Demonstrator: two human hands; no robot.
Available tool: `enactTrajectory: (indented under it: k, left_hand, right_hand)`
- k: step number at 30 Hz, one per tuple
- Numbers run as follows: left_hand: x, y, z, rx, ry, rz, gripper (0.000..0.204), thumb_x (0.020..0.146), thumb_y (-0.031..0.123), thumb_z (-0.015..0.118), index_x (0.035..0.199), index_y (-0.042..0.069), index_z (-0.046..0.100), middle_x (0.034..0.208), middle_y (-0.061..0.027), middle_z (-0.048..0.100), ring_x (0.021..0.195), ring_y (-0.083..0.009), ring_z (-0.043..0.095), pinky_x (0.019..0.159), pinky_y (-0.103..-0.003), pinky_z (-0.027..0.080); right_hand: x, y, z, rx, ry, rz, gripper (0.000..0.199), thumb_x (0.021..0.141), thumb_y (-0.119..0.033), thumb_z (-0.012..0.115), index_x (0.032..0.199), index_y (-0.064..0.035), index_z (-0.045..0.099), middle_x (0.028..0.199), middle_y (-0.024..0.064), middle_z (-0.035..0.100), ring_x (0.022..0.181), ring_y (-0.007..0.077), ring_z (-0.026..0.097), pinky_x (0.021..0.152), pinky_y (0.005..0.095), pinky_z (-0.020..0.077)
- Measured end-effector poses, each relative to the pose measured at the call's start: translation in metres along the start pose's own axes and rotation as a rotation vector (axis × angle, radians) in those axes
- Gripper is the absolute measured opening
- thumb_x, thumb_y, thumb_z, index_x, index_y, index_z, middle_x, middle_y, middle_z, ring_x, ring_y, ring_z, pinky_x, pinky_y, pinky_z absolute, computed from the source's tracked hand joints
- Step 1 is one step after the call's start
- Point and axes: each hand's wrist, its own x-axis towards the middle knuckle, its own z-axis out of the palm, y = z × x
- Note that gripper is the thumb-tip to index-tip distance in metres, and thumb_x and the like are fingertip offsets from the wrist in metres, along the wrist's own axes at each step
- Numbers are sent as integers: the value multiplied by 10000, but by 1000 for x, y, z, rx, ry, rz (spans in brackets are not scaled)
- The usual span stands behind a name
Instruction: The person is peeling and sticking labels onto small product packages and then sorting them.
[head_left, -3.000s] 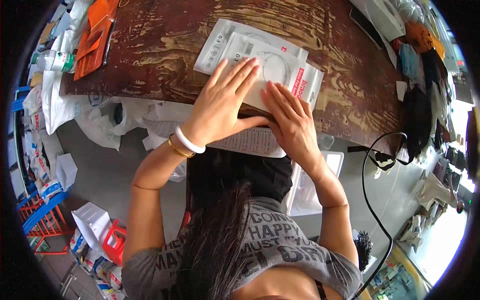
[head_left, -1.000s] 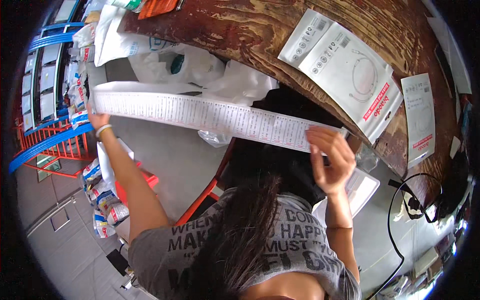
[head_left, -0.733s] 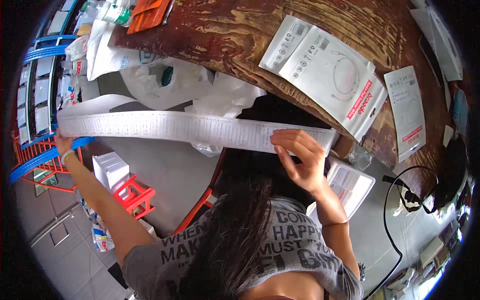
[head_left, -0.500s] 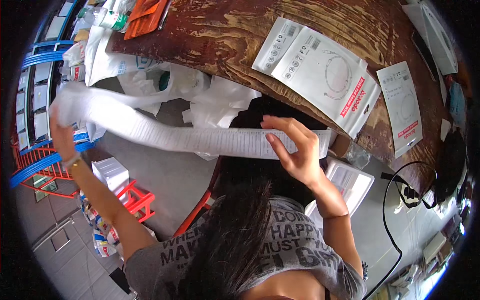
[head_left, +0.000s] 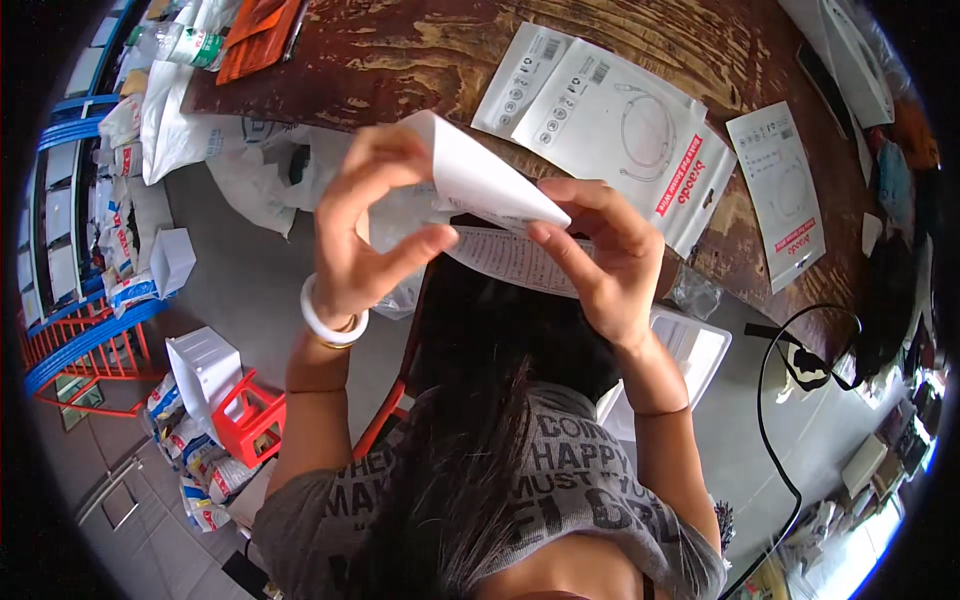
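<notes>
A long white paper strip [head_left: 490,180] with dense small print is doubled over between my hands, its blank side turned up. Its printed lower layer [head_left: 515,262] sags in a curve beneath. My right hand [head_left: 615,260] pinches the strip's right end between thumb and fingers, at the fold. At the raised left end, my left hand [head_left: 365,225] curls its fingers against the paper's edge; its thumb stands apart, close to the lower layer. The fingertips of the left hand are partly hidden behind the paper. Both hands are above my lap, at the table's near edge.
On the worn wooden table [head_left: 400,70] lie white cable pouches [head_left: 610,110] and a single pouch [head_left: 780,190]. Orange packets [head_left: 260,40] and a plastic bottle [head_left: 185,45] are at far left. A red stool [head_left: 250,420] and a white bin [head_left: 205,370] stand lower left.
My left hand has come back from the far left to the middle, bringing the strip's stretched-out end over toward my right hand. The strip is now doubled.
</notes>
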Motion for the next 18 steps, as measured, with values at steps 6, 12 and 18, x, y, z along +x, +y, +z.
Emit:
enactTrajectory:
  k: [6, 12, 18]
  left_hand:
    - [14, -8, 15, 398, 66, 397, 372, 662, 377, 951, 763, 54, 797, 1603, -250, 426, 1556, -465, 222, 1243, -580, 137]
    - [13, -4, 33, -139, -87, 104, 184, 828, 106, 829, 890, -58, 772, 1272, -189, 721, 1183, -289, 697, 1012, -396, 515]
    - [19, -18, 54, -83, -86, 200, 255, 818, 44, 833, 1041, -55, 762, 1240, -174, 734, 1052, -258, 719, 931, -357, 544]
  right_hand:
    - [3, -4, -12, 196, 35, 246, 220, 971, -108, 746, 1139, 32, 720, 1095, 88, 749, 976, 122, 701, 844, 272, 553]
    - [14, -6, -47, -830, 66, -328, 325, 1037, -219, 583, 1240, 9, 694, 1269, 173, 688, 1219, 387, 602, 1037, 456, 476]
    - [14, -13, -73, -906, 82, -276, 264, 992, -134, 640, 1190, 26, 710, 1258, 188, 700, 1253, 388, 606, 1058, 459, 471]
